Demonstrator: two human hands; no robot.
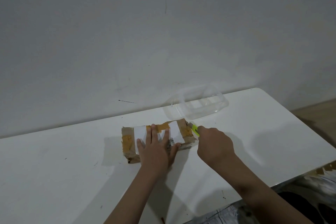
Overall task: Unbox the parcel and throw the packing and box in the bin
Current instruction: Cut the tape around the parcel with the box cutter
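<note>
A small brown cardboard parcel [129, 142] lies on the white table [72, 165], wrapped in tan tape with a white shipping label on top. My left hand [156, 149] lies flat on the parcel's top, fingers spread, pressing it down. My right hand [215, 145] is closed around a yellow-green utility knife [195, 130], whose tip touches the parcel's right end near the far corner.
A clear plastic container [203, 103] with its lid beside it stands behind the parcel near the wall. The table's right edge runs diagonally past my right arm. Below that edge, crumpled packing material [320, 180] lies on the floor.
</note>
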